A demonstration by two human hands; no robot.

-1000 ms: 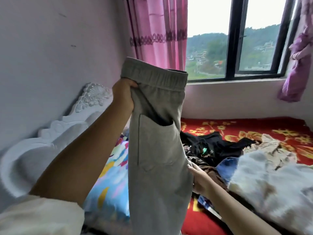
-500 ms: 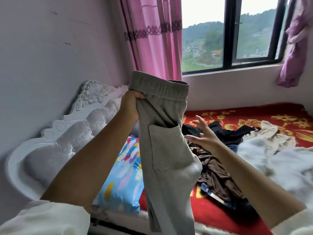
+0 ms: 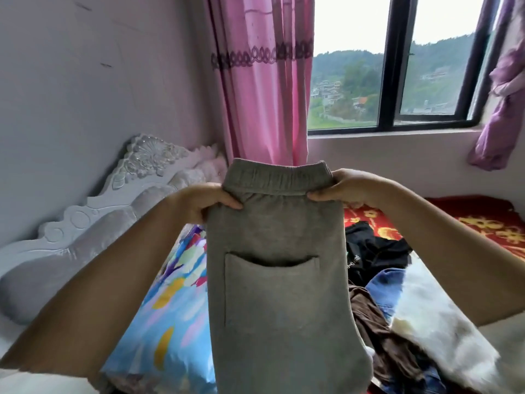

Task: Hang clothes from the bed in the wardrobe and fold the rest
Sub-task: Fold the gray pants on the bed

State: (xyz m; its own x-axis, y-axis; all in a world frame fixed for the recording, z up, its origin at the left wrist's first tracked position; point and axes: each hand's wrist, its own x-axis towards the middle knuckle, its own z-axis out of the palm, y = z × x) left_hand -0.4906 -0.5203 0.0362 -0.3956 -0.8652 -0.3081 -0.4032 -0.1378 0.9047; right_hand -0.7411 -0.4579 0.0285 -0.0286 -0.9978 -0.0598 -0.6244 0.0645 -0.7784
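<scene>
Holding the grey sweatpants [image 3: 278,280] up by the waistband, we pinch one end in our left hand [image 3: 204,204] and the other in our right hand [image 3: 341,186], fingers curled round the fabric. They hang above the bed [image 3: 483,220], nearer us than its clothes pile [image 3: 377,257].

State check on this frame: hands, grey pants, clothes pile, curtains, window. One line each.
left hand: grips the waistband's left end
right hand: grips the waistband's right end
grey pants: held up, hanging, pocket facing camera
clothes pile: loose, unfolded on the bed
pink curtain: drawn aside, hanging straight
purple curtain: bunched, knotted
window: appears shut
</scene>
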